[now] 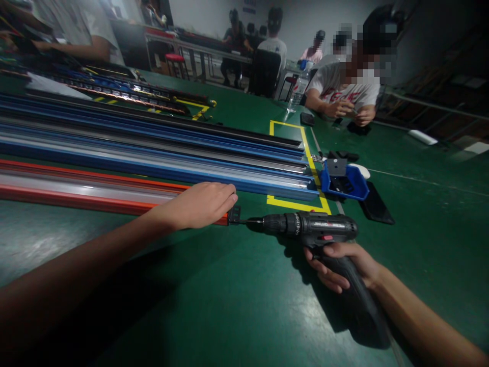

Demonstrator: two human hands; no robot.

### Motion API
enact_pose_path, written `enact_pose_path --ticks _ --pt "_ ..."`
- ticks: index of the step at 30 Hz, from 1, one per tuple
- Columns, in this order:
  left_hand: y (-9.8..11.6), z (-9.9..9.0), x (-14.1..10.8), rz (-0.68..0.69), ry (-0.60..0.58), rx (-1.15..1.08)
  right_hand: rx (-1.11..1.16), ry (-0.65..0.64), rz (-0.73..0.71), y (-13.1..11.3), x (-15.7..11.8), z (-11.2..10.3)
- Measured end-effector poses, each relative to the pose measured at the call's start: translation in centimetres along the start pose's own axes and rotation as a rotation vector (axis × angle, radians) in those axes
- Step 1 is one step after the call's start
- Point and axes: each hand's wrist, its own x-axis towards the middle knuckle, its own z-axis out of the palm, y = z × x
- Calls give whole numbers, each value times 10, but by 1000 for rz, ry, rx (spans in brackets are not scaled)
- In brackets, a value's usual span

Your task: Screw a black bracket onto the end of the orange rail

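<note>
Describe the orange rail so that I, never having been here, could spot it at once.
Find the green table, where long blue rails lie side by side. The orange rail lies just in front of them, the left hand over it, near the end that faces the drill. Its orange-red sides set it apart from its blue neighbours.

The person has two hands: one left hand point(206, 204) and one right hand point(362, 261). There is one power drill point(326, 224) to the right, and one orange rail point(76, 186) to the left with one black end piece point(236, 214). Several blue rails point(114, 155) lie beyond, too closely packed to count surely. To the right are one blue bin point(359, 184) and one flat black slab point(378, 205). Farther off are one clear bottle point(298, 92) and one red stool point(174, 58).
</note>
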Motion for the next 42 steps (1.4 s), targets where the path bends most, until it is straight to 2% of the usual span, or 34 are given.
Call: enact_pose_path --ticks 15,35,42 --pt "3 -4 1 -14 -26 -7 -2 -23 -19 1 1 2" --pt "0 0 1 -8 -2 -13 -8 -34 -10 1 2 -2" --pt "1 0 1 -17 -4 -23 -8 -3 9 1 0 -2"
